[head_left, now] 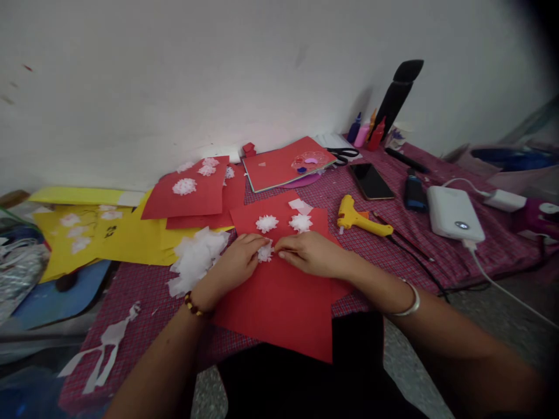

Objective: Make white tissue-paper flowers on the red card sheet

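Your left hand [236, 261] and right hand [311, 254] met a white paper flower [265, 252] from either side, fingers drawn in close; whether either pinched it, I couldn't tell. The flower was on the red sheet [279, 305], in its upper part, below two finished flowers [301, 222]. Left of the red sheet, a pile of white paper pieces [196, 257] crowded your left wrist. Right of the sheet lay a yellow glue gun [360, 219], with a phone [371, 180] beyond it and a white power bank [455, 213] farther right. Red cards [187, 201] lay beyond the sheet's upper left.
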Demonstrator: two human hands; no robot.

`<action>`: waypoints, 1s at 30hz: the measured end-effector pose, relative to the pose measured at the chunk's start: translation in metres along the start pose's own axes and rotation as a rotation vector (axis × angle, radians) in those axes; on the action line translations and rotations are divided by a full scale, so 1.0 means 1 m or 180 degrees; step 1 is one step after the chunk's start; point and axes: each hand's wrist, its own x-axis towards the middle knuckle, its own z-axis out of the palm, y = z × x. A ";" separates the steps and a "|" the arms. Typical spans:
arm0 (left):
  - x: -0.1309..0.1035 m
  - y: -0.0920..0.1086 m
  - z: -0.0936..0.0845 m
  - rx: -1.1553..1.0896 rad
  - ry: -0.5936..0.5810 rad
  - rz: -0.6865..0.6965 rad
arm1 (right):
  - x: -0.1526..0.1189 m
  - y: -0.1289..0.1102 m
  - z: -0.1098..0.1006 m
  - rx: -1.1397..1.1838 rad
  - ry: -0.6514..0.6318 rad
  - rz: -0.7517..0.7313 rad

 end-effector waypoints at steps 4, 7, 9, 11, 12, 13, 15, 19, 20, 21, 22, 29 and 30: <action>0.000 0.000 0.000 -0.0007 0.0000 -0.0011 | 0.001 0.000 -0.001 -0.0039 0.0003 0.0034; -0.001 -0.001 0.001 -0.0027 0.0001 -0.0012 | 0.001 0.001 -0.001 -0.0035 0.0019 0.0008; -0.001 -0.002 0.002 -0.0032 0.0008 -0.0001 | 0.001 0.001 0.000 -0.0035 0.0020 -0.0009; -0.001 -0.003 0.003 -0.0044 0.0013 0.0002 | 0.001 0.001 0.001 -0.0043 0.0017 -0.0011; -0.001 -0.003 0.003 -0.0050 0.0010 -0.0010 | 0.001 0.002 0.001 -0.0048 0.0015 -0.0011; -0.001 -0.002 0.003 -0.0058 0.0003 -0.0037 | 0.001 0.002 0.002 -0.0049 0.0014 -0.0011; -0.001 -0.001 0.002 -0.0094 0.0008 -0.0123 | 0.001 0.003 0.002 -0.0040 0.0010 -0.0016; -0.003 0.003 0.002 -0.0278 0.0051 -0.0374 | 0.001 0.002 0.001 0.0107 0.0079 -0.0013; -0.003 0.003 0.002 -0.0325 0.0058 -0.0438 | 0.001 0.001 0.000 0.0190 0.0158 -0.0026; -0.003 0.004 0.002 -0.0363 0.0062 -0.0493 | 0.002 0.001 -0.001 0.0273 0.0262 -0.0047; -0.003 0.004 0.001 -0.0395 0.0068 -0.0535 | 0.002 0.001 -0.002 0.0345 0.0385 -0.0076; -0.006 -0.003 -0.002 -0.0872 0.0021 -0.0389 | 0.004 0.007 -0.004 0.0685 0.0992 -0.0129; -0.006 -0.004 -0.002 -0.0876 0.0023 -0.0392 | 0.004 0.008 -0.004 0.0731 0.1013 -0.0111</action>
